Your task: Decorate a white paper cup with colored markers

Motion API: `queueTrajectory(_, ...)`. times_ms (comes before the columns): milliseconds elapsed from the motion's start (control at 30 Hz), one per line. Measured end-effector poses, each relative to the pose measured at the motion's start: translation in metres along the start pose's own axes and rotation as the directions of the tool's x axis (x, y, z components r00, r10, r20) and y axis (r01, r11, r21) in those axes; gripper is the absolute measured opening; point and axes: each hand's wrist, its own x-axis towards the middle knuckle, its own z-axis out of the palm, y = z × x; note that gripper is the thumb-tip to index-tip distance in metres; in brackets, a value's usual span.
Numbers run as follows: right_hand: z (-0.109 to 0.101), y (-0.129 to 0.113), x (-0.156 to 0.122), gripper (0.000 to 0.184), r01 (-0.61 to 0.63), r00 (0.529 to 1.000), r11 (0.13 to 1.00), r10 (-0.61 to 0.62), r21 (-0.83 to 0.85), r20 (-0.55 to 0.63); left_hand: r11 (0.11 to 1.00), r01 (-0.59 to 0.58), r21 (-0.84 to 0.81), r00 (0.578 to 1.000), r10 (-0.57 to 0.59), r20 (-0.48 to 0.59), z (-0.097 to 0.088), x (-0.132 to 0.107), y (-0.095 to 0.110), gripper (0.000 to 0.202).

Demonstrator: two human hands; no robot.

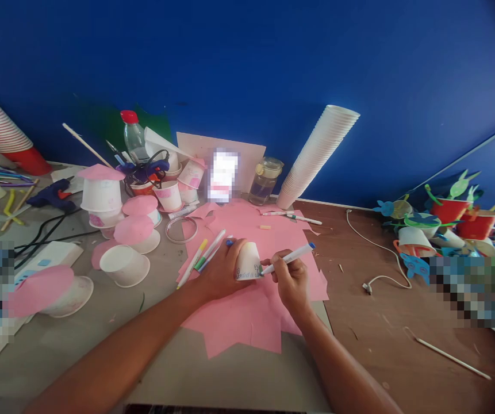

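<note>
My left hand [220, 271] grips a white paper cup [248, 262], which stands mouth down on a sheet of pink paper [247, 322] and has blue-green drawing near its rim. My right hand [290, 282] holds a white marker with a blue end [289, 259], its tip against the cup's lower side. Several more markers [200, 257] lie on the pink paper beside my left hand. Farther up the sheet, a white pen [292, 216] rests near the back edge.
Paper cups with pink paper tops [100, 192] crowd the grey board on the left, beside a hot glue gun [53, 194]. Behind stand a red-capped plastic bottle [131, 138], a glass jar [265, 181] and a tall stack of white cups [316, 155]. Decorated red cups [454, 210] sit on the wooden table at right.
</note>
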Motion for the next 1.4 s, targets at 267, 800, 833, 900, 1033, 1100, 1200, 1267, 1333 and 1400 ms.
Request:
queueTrajectory(267, 0.001, -0.007, 0.001, 0.025, -0.054, 0.998, 0.997, 0.055, 0.053, -0.019, 1.000, 0.031, 0.004, 0.999, -0.031, -0.009, -0.001, 0.000, 0.004, 0.075)
queueTrajectory(800, 0.002, -0.007, 0.003, 0.029, -0.044, 0.998, 0.997, 0.048, 0.070, -0.045, 1.000, 0.023, -0.001, 1.000, -0.023, -0.006, 0.002, -0.001, -0.002, 0.078)
queueTrajectory(833, 0.001, -0.006, 0.003, 0.029, -0.055, 0.997, 0.995, 0.059, 0.083, -0.051, 1.000, 0.028, -0.003, 1.000, -0.028, -0.012, 0.002, -0.001, -0.001, 0.079)
queueTrajectory(900, 0.001, -0.004, 0.005, 0.029, -0.069, 0.993, 0.990, 0.080, 0.124, -0.085, 0.999, 0.034, -0.011, 0.999, -0.034, -0.018, 0.003, -0.001, -0.001, 0.081)
queueTrajectory(1033, 0.001, 0.001, 0.008, 0.027, -0.043, 0.986, 0.970, 0.080, 0.239, -0.146, 0.999, 0.029, -0.017, 0.999, -0.029, -0.017, 0.003, -0.001, -0.003, 0.084)
queueTrajectory(1100, 0.003, 0.001, 0.008, 0.029, -0.024, 0.991, 0.957, 0.061, 0.289, -0.120, 1.000, 0.014, -0.007, 1.000, -0.014, -0.017, 0.003, -0.001, -0.005, 0.083)
queueTrajectory(1200, 0.005, 0.001, 0.008, 0.031, 0.006, 0.997, 0.946, 0.018, 0.324, -0.073, 1.000, 0.003, 0.015, 1.000, -0.003, -0.006, 0.003, -0.001, -0.007, 0.082)
queueTrajectory(1267, 0.005, 0.001, 0.006, 0.029, 0.041, 0.997, 0.953, -0.018, 0.302, -0.078, 1.000, 0.011, 0.022, 1.000, -0.011, -0.003, 0.004, -0.001, -0.009, 0.085)
queueTrajectory(1333, 0.005, 0.001, 0.005, 0.026, 0.073, 0.994, 0.966, -0.049, 0.250, -0.101, 0.999, 0.020, 0.028, 1.000, -0.020, -0.017, 0.004, -0.002, -0.011, 0.085)
queueTrajectory(1400, 0.005, 0.002, 0.005, 0.025, 0.095, 0.991, 0.973, -0.071, 0.210, -0.116, 0.999, 0.010, 0.039, 1.000, -0.010, -0.022, 0.004, -0.002, -0.012, 0.083)
